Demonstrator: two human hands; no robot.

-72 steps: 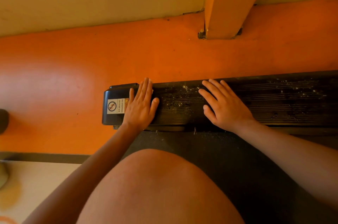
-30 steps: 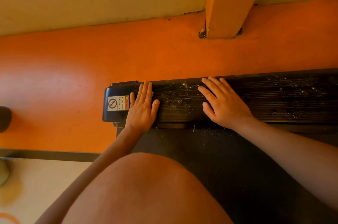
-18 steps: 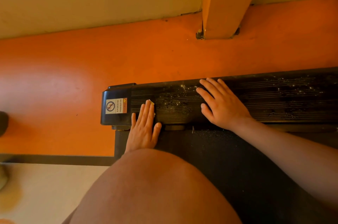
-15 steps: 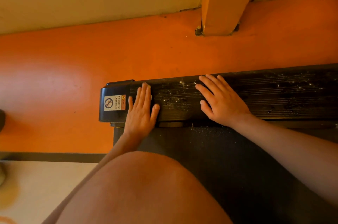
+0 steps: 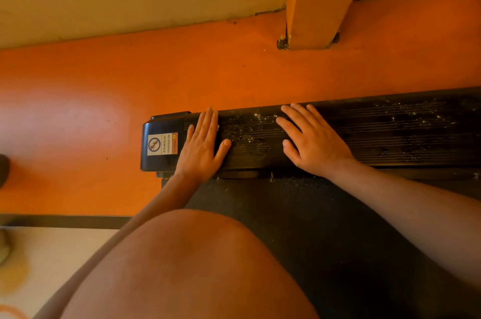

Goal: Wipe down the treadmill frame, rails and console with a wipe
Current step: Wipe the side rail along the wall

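Observation:
The treadmill's black ribbed side rail (image 5: 390, 134) runs left to right, speckled with pale dust. Its glossy end cap (image 5: 161, 123) carries a warning label (image 5: 162, 144). My left hand (image 5: 201, 152) lies flat on the rail beside the cap, fingers straight and reaching the far edge. A pale sliver of the wipe (image 5: 218, 126) shows by the index finger; the rest is hidden under the palm. My right hand (image 5: 312, 144) rests flat on the rail further right, fingers spread, holding nothing.
The dark running belt (image 5: 325, 219) lies on the near side of the rail, with my bare knee (image 5: 187, 266) over it. Orange floor (image 5: 117, 89) stretches beyond the rail to a pale wall. A post (image 5: 317, 1) stands on the floor behind the rail.
My left hand slid back to the rail's near edge, then forward again to the far edge. My right hand stayed in place on the rail.

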